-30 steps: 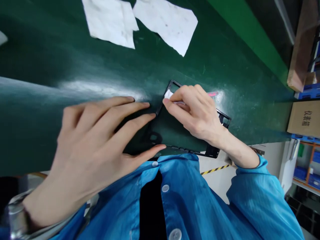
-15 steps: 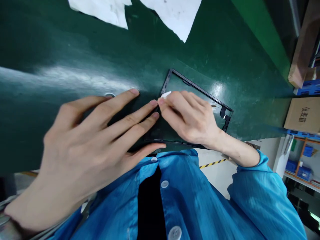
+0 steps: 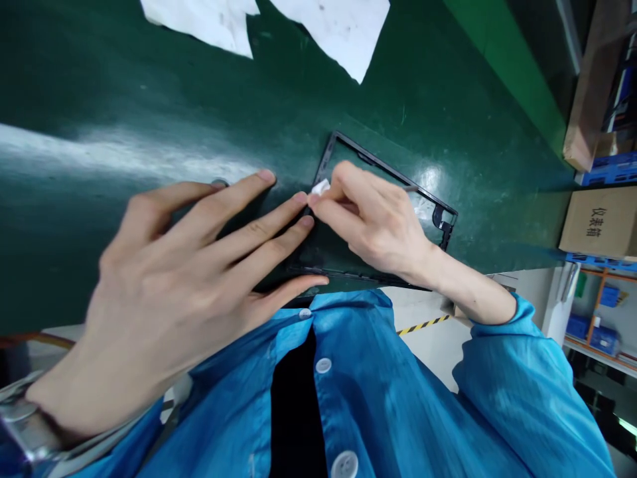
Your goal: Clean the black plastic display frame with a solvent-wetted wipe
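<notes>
A thin black rectangular frame (image 3: 383,169) lies flat on the dark green table (image 3: 149,99), near its front edge. My left hand (image 3: 184,279) rests with its fingers stretched out and spread, the fingertips pressing on the frame's left side. My right hand (image 3: 373,222) lies over the frame's middle, with thumb and fingers pinched on a small white piece (image 3: 320,187) at the frame's left edge. A thin tool seems to run under the right hand, its tip showing near the frame's far side; I cannot make it out clearly.
Two white sheets of paper (image 3: 333,26) lie at the far side of the table. Cardboard boxes (image 3: 597,222) and blue bins stand to the right, beyond the table's edge. My blue buttoned sleeve and coat fill the foreground.
My right hand has slid left along the frame, with the white piece now at the left edge by my left fingertips. The view has shifted a little; the left hand stays on the frame.
</notes>
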Demonstrator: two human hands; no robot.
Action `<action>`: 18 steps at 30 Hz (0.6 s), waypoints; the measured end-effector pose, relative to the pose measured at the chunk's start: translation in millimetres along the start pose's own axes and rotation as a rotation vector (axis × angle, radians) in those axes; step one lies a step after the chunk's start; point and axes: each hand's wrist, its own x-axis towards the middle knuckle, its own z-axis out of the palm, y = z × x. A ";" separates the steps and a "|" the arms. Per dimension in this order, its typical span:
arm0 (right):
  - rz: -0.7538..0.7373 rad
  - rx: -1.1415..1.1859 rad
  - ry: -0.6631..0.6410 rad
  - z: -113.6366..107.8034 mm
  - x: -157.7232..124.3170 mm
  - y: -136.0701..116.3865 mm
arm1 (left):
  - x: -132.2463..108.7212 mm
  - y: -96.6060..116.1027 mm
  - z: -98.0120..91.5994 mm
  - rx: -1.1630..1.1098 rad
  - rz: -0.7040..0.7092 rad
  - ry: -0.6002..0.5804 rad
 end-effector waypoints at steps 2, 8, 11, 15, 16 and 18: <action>0.004 -0.020 0.029 1.5 7.2 9.1 | -1.5 -0.5 0.6 -0.011 -0.001 0.005; -0.021 0.031 0.204 5.3 27.2 33.0 | -3.6 -0.6 2.6 -0.046 -0.015 -0.011; 0.044 0.085 0.122 3.9 17.1 18.2 | -3.3 -0.7 3.4 -0.059 -0.025 -0.018; 0.074 0.115 0.032 3.8 3.1 1.8 | -4.7 -2.6 6.2 -0.039 -0.035 -0.024; 0.049 0.113 0.046 4.3 4.1 3.8 | -5.7 -3.6 7.6 -0.043 -0.037 -0.031; -0.011 0.124 0.112 5.5 11.9 14.5 | -7.7 -6.3 11.1 -0.063 -0.039 -0.053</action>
